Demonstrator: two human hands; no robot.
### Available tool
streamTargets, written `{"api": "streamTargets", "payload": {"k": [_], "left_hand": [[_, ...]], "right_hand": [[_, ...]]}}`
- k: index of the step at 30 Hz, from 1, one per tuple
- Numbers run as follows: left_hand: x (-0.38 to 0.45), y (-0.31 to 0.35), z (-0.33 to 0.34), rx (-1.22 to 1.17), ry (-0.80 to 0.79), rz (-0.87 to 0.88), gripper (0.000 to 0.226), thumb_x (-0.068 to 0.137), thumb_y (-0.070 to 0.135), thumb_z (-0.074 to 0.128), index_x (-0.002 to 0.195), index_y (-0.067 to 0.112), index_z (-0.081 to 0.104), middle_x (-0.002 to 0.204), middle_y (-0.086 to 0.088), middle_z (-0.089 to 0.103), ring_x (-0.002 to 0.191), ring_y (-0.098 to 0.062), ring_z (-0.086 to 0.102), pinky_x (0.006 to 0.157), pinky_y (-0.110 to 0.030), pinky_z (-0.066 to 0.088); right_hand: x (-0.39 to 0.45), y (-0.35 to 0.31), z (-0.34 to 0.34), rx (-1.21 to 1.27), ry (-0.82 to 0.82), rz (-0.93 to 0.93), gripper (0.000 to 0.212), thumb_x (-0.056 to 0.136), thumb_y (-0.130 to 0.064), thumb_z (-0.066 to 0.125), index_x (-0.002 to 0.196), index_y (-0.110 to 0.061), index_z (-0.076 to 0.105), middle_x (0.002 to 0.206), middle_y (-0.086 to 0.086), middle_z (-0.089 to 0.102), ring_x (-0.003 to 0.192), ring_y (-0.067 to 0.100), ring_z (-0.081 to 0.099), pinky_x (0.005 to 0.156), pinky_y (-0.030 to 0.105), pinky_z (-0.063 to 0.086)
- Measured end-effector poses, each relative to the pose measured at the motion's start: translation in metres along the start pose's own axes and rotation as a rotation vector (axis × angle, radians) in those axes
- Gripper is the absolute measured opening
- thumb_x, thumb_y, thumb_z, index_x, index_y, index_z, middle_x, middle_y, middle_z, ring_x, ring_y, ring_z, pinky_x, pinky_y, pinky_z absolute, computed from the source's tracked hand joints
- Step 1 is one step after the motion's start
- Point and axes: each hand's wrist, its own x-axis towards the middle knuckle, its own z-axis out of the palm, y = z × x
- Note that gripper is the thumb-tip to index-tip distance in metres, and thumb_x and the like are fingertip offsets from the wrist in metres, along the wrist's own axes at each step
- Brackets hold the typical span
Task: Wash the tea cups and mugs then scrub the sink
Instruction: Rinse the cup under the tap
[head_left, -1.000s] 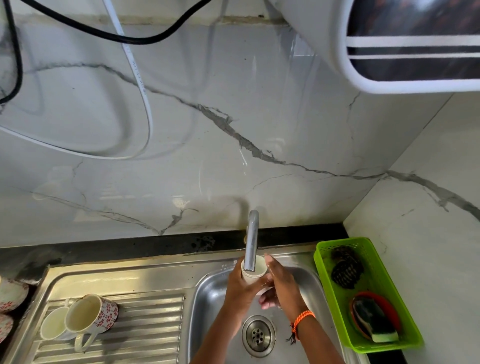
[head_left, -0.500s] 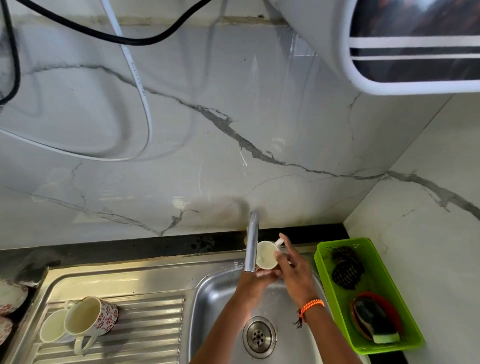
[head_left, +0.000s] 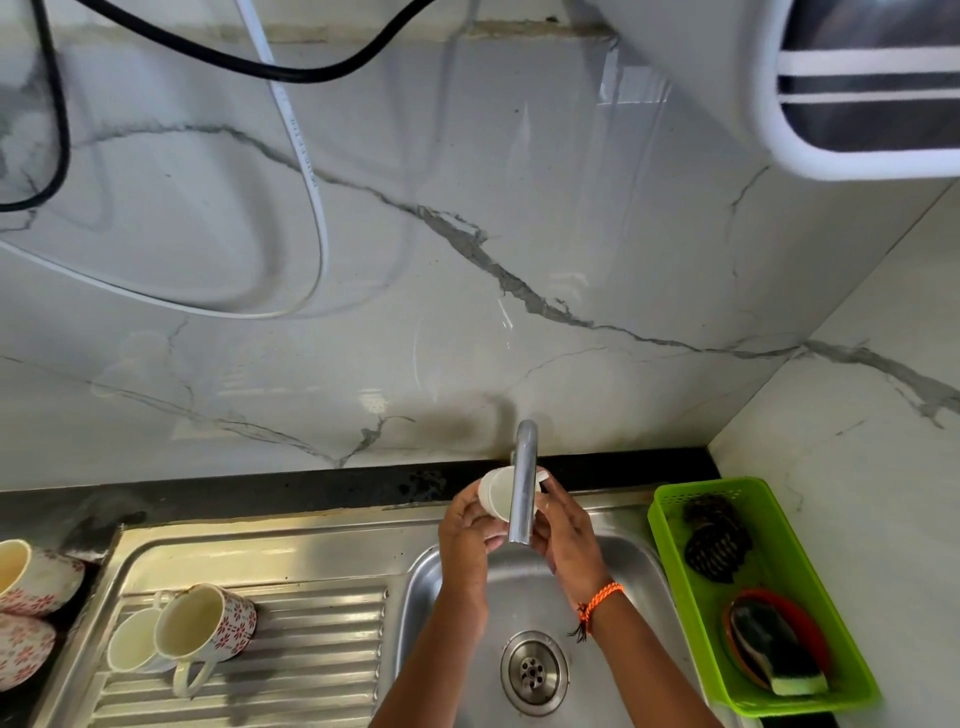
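While the drain (head_left: 534, 674) sits bare at the near end of the sink (head_left: 636, 558), both hands work above its far end, at the tap (head_left: 522, 483). Over the last second the cup (head_left: 497, 492) has come up from under the spout and been turned on its side, mouth toward the camera, which suggests its rinse is nearly done. The left hand (head_left: 466, 525) curls round the cup's left side; the right hand (head_left: 563, 530) grips its right side, partly hidden behind the tap. Left of them, two mugs (head_left: 205, 623) lie on the drainboard (head_left: 311, 644), and more cups (head_left: 31, 577) wait at the edge. Right, a green basket (head_left: 810, 587) holds scrubbers (head_left: 714, 545) and a sponge (head_left: 779, 654) for the sink later.
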Motion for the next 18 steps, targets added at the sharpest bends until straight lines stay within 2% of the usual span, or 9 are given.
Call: {"api": "streamTargets", "payload": {"k": [3, 5, 8, 12, 15, 16, 18], "left_hand": [[-0.007, -0.002, -0.006, 0.025, 0.062, -0.094, 0.039, 0.088, -0.010, 0.060, 0.116, 0.015, 0.071, 0.097, -0.015, 0.080, 0.083, -0.032, 0.077, 0.070, -0.033, 0.057], [-0.012, -0.006, -0.009, 0.074, 0.063, -0.125, 0.034, 0.093, -0.006, 0.055, 0.115, 0.015, 0.071, 0.094, -0.016, 0.081, 0.076, -0.027, 0.078, 0.067, -0.031, 0.058], [-0.015, -0.016, -0.009, 0.112, 0.058, -0.216, 0.023, 0.101, 0.004, 0.055, 0.116, 0.015, 0.069, 0.093, -0.015, 0.080, 0.080, -0.031, 0.076, 0.071, -0.035, 0.058], [-0.022, -0.025, -0.001, 0.154, 0.009, -0.317, 0.014, 0.103, 0.008, 0.055, 0.108, 0.005, 0.068, 0.097, -0.017, 0.077, 0.068, -0.032, 0.074, 0.065, -0.037, 0.061], [-0.027, -0.025, 0.008, 0.108, -0.049, -0.379, 0.020, 0.109, 0.016, 0.049, 0.110, 0.005, 0.067, 0.107, -0.017, 0.075, 0.075, -0.036, 0.078, 0.069, -0.040, 0.062], [-0.028, -0.025, 0.011, 0.087, -0.072, -0.391, 0.023, 0.110, 0.017, 0.046, 0.109, 0.006, 0.066, 0.109, -0.018, 0.076, 0.080, -0.037, 0.079, 0.073, -0.041, 0.062], [-0.033, -0.021, 0.016, 0.051, -0.093, -0.416, 0.027, 0.112, 0.016, 0.041, 0.107, 0.007, 0.065, 0.110, -0.020, 0.077, 0.090, -0.040, 0.079, 0.078, -0.043, 0.062]], "right_hand": [[-0.012, 0.003, 0.001, -0.052, 0.003, 0.021, 0.023, 0.107, -0.015, 0.054, 0.125, -0.021, 0.066, 0.098, 0.013, 0.081, 0.090, 0.034, 0.079, 0.072, 0.038, 0.067], [-0.017, 0.003, -0.003, -0.127, 0.030, 0.025, 0.018, 0.106, -0.019, 0.057, 0.120, -0.021, 0.068, 0.093, 0.021, 0.079, 0.085, 0.042, 0.077, 0.070, 0.039, 0.067], [-0.018, 0.006, -0.019, -0.263, 0.111, 0.030, 0.020, 0.104, -0.025, 0.063, 0.120, -0.017, 0.071, 0.082, 0.022, 0.077, 0.069, 0.039, 0.075, 0.061, 0.036, 0.064], [-0.021, 0.007, -0.040, -0.431, 0.190, -0.037, 0.022, 0.100, -0.033, 0.068, 0.118, -0.021, 0.074, 0.071, 0.016, 0.076, 0.057, 0.031, 0.071, 0.060, 0.044, 0.064], [-0.023, 0.001, -0.048, -0.546, 0.240, -0.109, 0.028, 0.097, -0.032, 0.072, 0.124, -0.024, 0.072, 0.066, 0.009, 0.075, 0.053, 0.025, 0.071, 0.053, 0.036, 0.061], [-0.022, 0.000, -0.051, -0.588, 0.249, -0.123, 0.033, 0.097, -0.033, 0.072, 0.129, -0.025, 0.070, 0.064, 0.006, 0.075, 0.053, 0.022, 0.072, 0.053, 0.033, 0.060], [-0.016, -0.001, -0.055, -0.659, 0.256, -0.154, 0.045, 0.093, -0.041, 0.073, 0.137, -0.031, 0.065, 0.063, 0.003, 0.074, 0.056, 0.018, 0.073, 0.061, 0.035, 0.062]]}}
